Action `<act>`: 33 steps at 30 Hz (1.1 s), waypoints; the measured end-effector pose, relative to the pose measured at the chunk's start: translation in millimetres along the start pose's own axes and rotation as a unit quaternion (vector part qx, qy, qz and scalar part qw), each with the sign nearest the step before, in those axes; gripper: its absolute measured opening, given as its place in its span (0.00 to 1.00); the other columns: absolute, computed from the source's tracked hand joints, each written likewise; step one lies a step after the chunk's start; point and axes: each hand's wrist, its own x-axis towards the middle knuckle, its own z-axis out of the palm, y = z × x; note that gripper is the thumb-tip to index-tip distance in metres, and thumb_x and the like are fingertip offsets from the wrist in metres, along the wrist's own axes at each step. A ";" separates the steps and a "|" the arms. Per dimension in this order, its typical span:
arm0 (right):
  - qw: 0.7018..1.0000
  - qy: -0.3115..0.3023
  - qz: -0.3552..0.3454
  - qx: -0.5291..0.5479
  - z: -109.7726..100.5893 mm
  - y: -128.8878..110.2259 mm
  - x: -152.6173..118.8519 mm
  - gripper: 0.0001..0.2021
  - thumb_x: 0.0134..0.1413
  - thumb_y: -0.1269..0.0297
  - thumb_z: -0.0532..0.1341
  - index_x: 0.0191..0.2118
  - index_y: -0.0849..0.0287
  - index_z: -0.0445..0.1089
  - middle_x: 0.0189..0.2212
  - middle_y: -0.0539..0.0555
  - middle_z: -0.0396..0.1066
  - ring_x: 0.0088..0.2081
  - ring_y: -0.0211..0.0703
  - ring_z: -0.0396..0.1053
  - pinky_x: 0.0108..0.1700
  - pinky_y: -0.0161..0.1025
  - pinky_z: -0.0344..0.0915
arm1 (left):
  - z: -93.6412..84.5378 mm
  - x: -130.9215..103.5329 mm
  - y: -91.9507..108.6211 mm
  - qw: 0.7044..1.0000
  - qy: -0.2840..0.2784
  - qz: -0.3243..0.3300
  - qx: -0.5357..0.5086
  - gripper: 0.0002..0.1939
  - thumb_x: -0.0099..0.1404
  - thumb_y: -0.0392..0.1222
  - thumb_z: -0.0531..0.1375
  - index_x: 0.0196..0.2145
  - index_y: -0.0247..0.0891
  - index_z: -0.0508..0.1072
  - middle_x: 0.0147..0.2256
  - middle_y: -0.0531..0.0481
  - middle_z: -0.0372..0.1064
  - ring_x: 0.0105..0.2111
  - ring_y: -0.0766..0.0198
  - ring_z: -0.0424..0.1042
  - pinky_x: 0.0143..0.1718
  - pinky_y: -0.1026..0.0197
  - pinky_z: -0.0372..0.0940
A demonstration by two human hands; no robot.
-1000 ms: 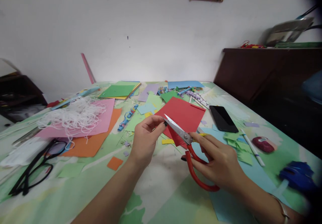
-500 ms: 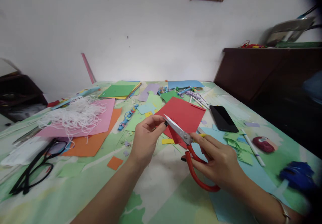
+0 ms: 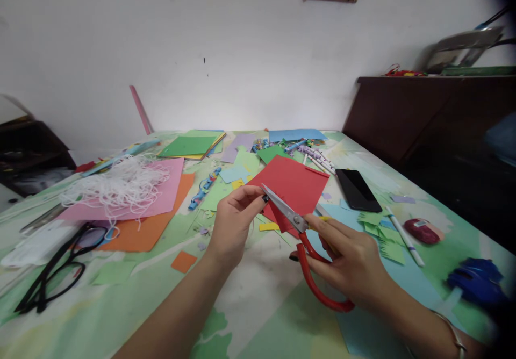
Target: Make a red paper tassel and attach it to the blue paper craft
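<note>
My right hand (image 3: 349,254) grips red-handled scissors (image 3: 297,222), the blades pointing up and left toward my left fingertips. Something yellow shows between the right fingers. My left hand (image 3: 238,222) is pinched, thumb against forefinger, at the left edge of the red paper (image 3: 292,179); what it pinches is too small to make out, though small red bits show by the blades. The blade tips are close to the left thumb's dark nail. Beneath the hands lie a yellow strip (image 3: 269,227) and thin green scraps.
White string (image 3: 121,184) lies on pink paper (image 3: 174,187) at left, with black glasses (image 3: 52,273) nearer. A phone (image 3: 358,189), a white pen (image 3: 405,236), fringed green paper (image 3: 389,243) and a blue tape dispenser (image 3: 478,282) are at right.
The red scissor handles have spread slightly, the lower loop shifting a little down. Both hands stay in nearly the same place.
</note>
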 end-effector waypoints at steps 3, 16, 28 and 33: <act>1.000 0.006 -0.002 0.003 -0.8 -0.9 0.3 0.21 0.55 0.58 0.64 0.48 0.71 0.72 0.24 0.54 0.67 0.17 0.35 0.53 0.20 0.35 0.54 | 0.2 -0.4 0.3 1.000 0.000 -0.006 -0.008 0.03 0.55 0.37 0.64 0.29 0.37 0.74 0.28 0.53 0.71 0.27 0.69 0.66 0.28 0.66 0.58; 1.000 -0.011 0.024 0.008 -0.3 -2.4 0.5 0.22 0.50 0.62 0.67 0.50 0.68 0.70 0.31 0.56 0.71 0.17 0.33 0.53 0.21 0.35 0.54 | 1.6 -0.8 0.9 1.000 0.007 -0.007 0.027 0.04 0.54 0.36 0.63 0.31 0.36 0.76 0.28 0.53 0.71 0.26 0.70 0.64 0.27 0.66 0.58; 0.999 -0.015 0.031 0.000 -0.7 -1.9 0.8 0.22 0.50 0.62 0.66 0.51 0.67 0.70 0.29 0.55 0.69 0.19 0.35 0.55 0.21 0.36 0.54 | 1.8 -1.7 -1.3 0.998 0.003 0.016 0.055 0.05 0.56 0.37 0.63 0.31 0.36 0.77 0.31 0.51 0.73 0.30 0.68 0.66 0.31 0.64 0.59; 0.999 -0.022 0.033 0.004 -0.5 -1.6 0.4 0.22 0.51 0.62 0.66 0.51 0.66 0.69 0.29 0.54 0.68 0.19 0.34 0.54 0.22 0.35 0.54 | 2.6 -2.5 0.2 0.999 0.004 0.009 0.045 0.05 0.54 0.37 0.64 0.31 0.36 0.77 0.31 0.50 0.73 0.30 0.67 0.66 0.32 0.64 0.60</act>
